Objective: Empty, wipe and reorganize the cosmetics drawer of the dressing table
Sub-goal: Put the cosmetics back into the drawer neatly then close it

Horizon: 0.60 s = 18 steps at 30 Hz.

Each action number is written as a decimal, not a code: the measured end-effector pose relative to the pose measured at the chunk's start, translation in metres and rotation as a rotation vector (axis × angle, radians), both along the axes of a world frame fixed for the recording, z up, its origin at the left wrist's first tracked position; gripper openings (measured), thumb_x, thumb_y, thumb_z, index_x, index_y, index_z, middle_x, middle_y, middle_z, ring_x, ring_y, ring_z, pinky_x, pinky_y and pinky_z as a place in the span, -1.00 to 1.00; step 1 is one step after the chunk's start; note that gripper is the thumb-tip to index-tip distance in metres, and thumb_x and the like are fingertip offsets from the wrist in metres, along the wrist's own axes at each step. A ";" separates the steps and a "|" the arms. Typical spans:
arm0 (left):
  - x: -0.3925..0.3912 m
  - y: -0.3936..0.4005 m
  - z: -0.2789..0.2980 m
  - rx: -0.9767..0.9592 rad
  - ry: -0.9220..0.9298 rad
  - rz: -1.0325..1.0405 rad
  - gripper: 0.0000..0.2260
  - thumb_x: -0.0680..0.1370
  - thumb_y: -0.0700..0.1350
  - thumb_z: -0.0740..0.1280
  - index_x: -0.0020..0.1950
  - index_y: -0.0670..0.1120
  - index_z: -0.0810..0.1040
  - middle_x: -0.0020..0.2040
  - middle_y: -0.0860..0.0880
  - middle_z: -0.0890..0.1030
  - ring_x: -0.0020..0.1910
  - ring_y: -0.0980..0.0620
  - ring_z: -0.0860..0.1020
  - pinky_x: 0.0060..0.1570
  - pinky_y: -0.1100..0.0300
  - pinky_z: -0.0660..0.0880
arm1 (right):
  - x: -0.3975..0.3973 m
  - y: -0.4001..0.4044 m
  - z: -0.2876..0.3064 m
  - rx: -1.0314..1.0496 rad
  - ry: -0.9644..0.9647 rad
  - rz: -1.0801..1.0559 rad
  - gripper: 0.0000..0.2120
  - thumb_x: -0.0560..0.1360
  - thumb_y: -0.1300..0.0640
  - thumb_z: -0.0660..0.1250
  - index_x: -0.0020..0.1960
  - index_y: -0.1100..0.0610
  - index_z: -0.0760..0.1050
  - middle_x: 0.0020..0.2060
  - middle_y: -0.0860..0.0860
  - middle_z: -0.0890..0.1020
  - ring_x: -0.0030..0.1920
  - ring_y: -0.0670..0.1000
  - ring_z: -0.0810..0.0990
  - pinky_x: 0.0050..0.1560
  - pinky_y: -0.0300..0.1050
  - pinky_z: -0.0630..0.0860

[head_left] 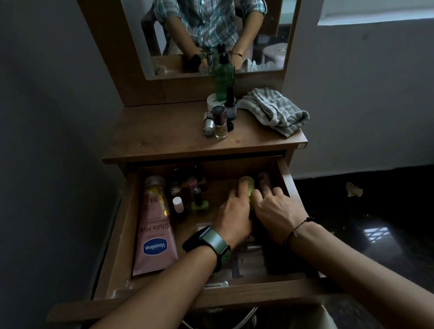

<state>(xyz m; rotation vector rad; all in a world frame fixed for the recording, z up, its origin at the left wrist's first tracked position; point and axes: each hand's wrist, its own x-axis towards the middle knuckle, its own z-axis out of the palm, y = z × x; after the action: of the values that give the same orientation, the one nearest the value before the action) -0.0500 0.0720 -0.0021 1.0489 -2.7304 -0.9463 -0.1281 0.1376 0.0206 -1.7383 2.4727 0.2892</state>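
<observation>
The wooden drawer (118,243) of the dressing table stands pulled out below me. Both hands reach into its right half. My left hand (233,214), with a green-strapped watch on the wrist, rests its fingers on a small yellow-green round container (248,184). My right hand (275,209) touches the same container from the right, fingers curled beside a pinkish tube (263,177). Whether either hand grips it I cannot tell. A pink Vaseline tube (155,235) lies along the drawer's left side. Several small nail polish bottles (187,194) stand beside it.
On the tabletop (162,132) stand a green bottle (224,79), a white jar (212,100) and several small bottles (219,120). A grey striped cloth (273,110) lies at the right. The mirror (214,28) rises behind. Dark floor lies to the right.
</observation>
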 end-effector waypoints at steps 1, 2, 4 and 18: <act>0.000 0.000 -0.001 -0.003 -0.008 -0.004 -0.37 0.50 -0.32 0.20 0.50 -0.06 0.00 0.36 -0.24 0.33 0.29 -0.28 0.42 0.19 -0.05 0.39 | 0.000 0.000 -0.001 0.004 0.016 0.006 -0.68 0.59 0.25 0.02 0.33 0.29 0.19 0.35 0.30 0.31 0.29 0.24 0.35 0.17 0.03 0.43; 0.000 0.000 -0.001 -0.007 -0.010 -0.008 -0.36 0.51 -0.32 0.19 0.51 -0.07 -0.02 0.37 -0.25 0.32 0.29 -0.29 0.41 0.19 -0.06 0.39 | 0.001 0.001 0.002 0.005 0.011 0.004 -0.69 0.58 0.27 0.01 0.31 0.29 0.22 0.31 0.29 0.37 0.29 0.23 0.34 0.15 0.02 0.43; -0.001 0.001 -0.002 -0.013 -0.014 -0.016 -0.35 0.51 -0.32 0.17 0.52 -0.07 -0.05 0.40 -0.26 0.27 0.29 -0.30 0.41 0.19 -0.07 0.39 | 0.001 0.002 0.002 -0.006 0.029 0.017 -0.72 0.56 0.30 0.06 0.25 0.32 0.28 0.22 0.28 0.47 0.27 0.22 0.36 0.09 0.02 0.44; -0.004 -0.002 -0.004 -0.116 -0.021 0.091 -0.68 0.57 -0.05 0.21 0.31 -0.08 0.39 0.08 -0.27 0.61 0.09 -0.28 0.55 -0.03 -0.02 0.47 | -0.001 0.007 0.003 -0.056 0.194 0.084 -0.65 0.58 0.15 0.02 0.26 0.28 0.38 0.32 0.24 0.44 0.51 0.22 -0.01 0.27 0.15 -0.50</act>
<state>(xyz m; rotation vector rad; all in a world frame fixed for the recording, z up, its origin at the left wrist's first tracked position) -0.0536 0.0704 -0.0057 1.1562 -2.6908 -0.7583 -0.1295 0.1448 0.0235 -1.9256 2.5647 0.4196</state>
